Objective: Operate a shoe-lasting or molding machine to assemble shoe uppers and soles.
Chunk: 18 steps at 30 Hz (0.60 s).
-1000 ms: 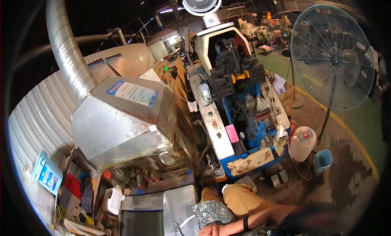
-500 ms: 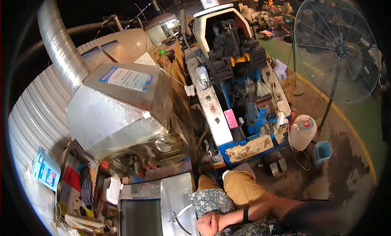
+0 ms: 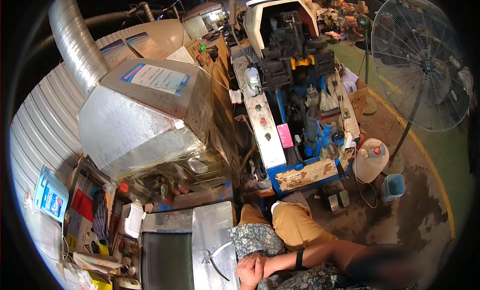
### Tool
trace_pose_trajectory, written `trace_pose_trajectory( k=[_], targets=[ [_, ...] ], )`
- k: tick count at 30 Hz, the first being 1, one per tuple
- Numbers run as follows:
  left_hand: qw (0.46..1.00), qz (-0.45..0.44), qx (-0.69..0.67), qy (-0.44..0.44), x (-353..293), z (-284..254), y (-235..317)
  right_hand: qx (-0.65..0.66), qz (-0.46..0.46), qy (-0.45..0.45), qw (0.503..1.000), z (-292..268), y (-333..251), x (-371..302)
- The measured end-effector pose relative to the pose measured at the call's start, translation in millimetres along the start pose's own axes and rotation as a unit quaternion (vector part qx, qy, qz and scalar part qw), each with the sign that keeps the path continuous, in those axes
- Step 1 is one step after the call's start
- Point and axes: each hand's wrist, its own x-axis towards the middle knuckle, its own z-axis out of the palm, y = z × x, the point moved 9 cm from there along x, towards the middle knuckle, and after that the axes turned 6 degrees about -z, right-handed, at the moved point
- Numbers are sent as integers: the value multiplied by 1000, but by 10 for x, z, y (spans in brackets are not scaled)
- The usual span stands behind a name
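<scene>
Here at your lap, your right hand rests near the edge of the floral cloth, fingers curled in close together, and it seems folded over your left hand; the overlap hides the join, so I can't tell whether the left fingers are spread or pressed together, or whether either hand pinches anything! A black wristband circles your right wrist, and tan trousers show beyond at one o'clock from your hands

Just beside them, at ten o'clock, a curved white strip lies on the bare metal panel, with a dark green inset surface over at nine

Further out now: a white plastic container at ten, a pair of foot pedals towards two, the blue bucket square on two, and a whitish jerrycan just inside it

Up ahead, a pink card sits on the blue-framed machine, between twelve and one, while the big metal hood fills eleven, and far off, between one and two, stands the pedestal fan
</scene>
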Motion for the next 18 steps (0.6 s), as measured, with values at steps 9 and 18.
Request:
trace_pose_trajectory(
  k=[9,18],
  targets=[
    [1000,-12,-2,-9,19,-7,12,-14,-4,-2,1000,252,271,-64],
    [1000,-17,-2,-15,62,-6,33,22,3,-7,1000,162,153,3]
  ],
)
